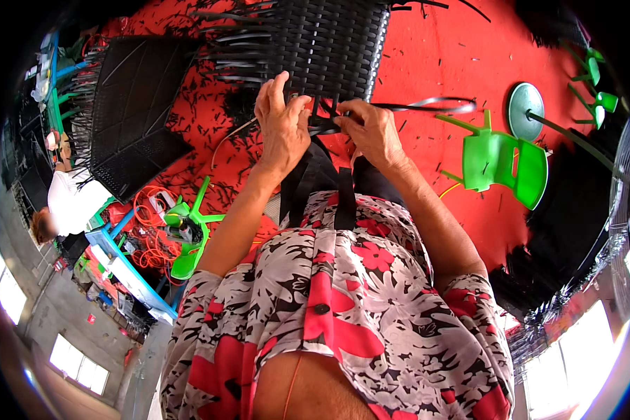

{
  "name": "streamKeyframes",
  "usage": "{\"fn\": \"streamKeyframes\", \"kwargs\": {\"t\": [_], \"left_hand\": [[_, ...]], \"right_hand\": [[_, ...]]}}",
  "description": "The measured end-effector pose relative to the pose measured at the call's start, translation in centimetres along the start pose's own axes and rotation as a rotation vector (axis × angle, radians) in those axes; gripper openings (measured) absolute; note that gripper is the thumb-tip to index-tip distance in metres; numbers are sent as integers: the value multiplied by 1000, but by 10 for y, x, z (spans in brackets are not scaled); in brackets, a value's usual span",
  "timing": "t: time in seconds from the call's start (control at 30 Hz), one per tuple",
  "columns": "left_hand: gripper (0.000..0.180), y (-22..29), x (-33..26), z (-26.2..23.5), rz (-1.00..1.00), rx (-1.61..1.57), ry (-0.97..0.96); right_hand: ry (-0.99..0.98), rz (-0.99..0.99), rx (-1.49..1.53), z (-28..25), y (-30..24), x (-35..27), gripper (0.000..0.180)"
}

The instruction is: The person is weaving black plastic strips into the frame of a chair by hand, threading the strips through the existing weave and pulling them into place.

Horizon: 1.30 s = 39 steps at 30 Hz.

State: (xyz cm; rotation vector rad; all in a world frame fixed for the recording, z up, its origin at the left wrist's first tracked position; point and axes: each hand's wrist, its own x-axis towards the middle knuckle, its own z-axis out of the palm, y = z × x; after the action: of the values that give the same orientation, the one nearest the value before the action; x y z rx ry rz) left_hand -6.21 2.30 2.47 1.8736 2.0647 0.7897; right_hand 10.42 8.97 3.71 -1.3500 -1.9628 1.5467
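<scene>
A black woven panel (329,49) of flat plastic strips is in front of me, with loose strip ends fringing its left side. At its near edge my right hand (376,134) pinches a flat black strip (323,129) between thumb and fingers. My left hand (285,129) is beside that same edge, its fingers apart and one pointing up, the thumb close to the strips. Whether the left thumb touches them I cannot tell. A long loose strip (427,106) loops out to the right from behind my right hand. More black strips hang down over my lap.
Strip scraps litter the red floor (427,63). Another black woven piece (129,105) lies at left, near a person in white (73,203). Green chairs (483,161) stand right and lower left (192,234), the latter by tangled orange cord (150,245). A round-based stand (525,112) is at right.
</scene>
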Motion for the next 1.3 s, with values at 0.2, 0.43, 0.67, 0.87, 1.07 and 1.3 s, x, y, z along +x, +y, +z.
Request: {"fn": "streamKeyframes", "kwargs": {"t": [0.2, 0.43, 0.67, 0.87, 1.07, 1.3], "left_hand": [[14, -7, 6, 16, -3, 224, -240], [8, -6, 5, 21, -133, 63, -64], [10, 13, -7, -19, -128, -187, 180], [8, -14, -9, -19, -182, -176, 162], [20, -23, -2, -7, -69, 135, -11], [31, -19, -10, 6, -125, 207, -35]], "right_hand": [[-3, -17, -391, 11, 9, 25, 14], [109, -186, -252, 27, 18, 26, 5], [164, -375, -185, 29, -8, 15, 16], [-74, -103, 90, 34, -10, 26, 18], [-27, 49, -275, 37, -12, 35, 19], [-19, 22, -354, 44, -12, 45, 14]]}}
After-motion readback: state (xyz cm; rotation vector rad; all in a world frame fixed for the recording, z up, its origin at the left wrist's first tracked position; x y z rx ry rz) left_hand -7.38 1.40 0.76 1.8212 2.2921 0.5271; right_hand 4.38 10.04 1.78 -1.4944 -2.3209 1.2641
